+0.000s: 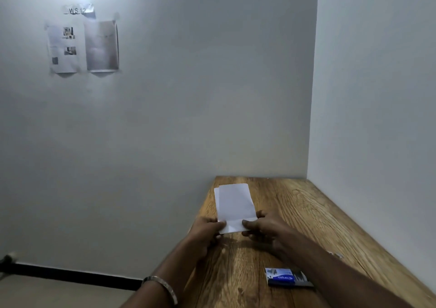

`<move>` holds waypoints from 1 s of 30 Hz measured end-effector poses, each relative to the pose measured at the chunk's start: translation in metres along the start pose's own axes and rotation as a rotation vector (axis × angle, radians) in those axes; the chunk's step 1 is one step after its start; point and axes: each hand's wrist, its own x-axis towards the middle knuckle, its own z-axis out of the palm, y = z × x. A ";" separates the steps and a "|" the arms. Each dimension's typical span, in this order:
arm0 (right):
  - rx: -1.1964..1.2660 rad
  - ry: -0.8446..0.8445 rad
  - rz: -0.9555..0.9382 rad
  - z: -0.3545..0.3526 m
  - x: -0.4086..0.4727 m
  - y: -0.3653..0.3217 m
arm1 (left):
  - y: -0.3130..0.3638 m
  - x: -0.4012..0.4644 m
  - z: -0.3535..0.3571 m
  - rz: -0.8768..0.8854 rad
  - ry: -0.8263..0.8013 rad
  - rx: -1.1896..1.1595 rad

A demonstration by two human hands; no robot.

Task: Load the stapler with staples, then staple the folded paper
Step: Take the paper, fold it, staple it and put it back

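Both hands on the folded paper (234,205), lower centre of the frame. Left hand (205,231) pinches the paper's near left corner, thumb on top, fingers curled under. Right hand (264,227) pinches the near right corner the same way, thumb on top. Paper is white, folded, one layer offset so a thin strip of the lower layer shows along the left edge; a narrow flap sits at the near end between the two thumbs. Far end of the paper lies on the wooden surface (306,213), near end slightly lifted by the hands, though how much is hard to tell.

Staple box (286,277), blue and white with a dark side, lies flat on the surface at lower right, well apart from the paper and just beside the right forearm. Stapler not seen in view. Small white scrap (336,254) at the right edge of the surface, past the right forearm, too blurred to identify.

Metal bangle (162,286) on the left wrist, bottom centre-left. Surface sits in the wall corner. Printed sheets (82,46) taped to the wall in the upper left, with a "WS 12" label (77,10) above them. Bright light glare at top left. Black skirting strip (70,275) along the floor at lower left.
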 end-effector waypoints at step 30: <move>-1.170 -0.091 -0.280 -0.121 -0.029 -0.022 | -0.001 -0.004 0.001 -0.106 -0.158 -0.291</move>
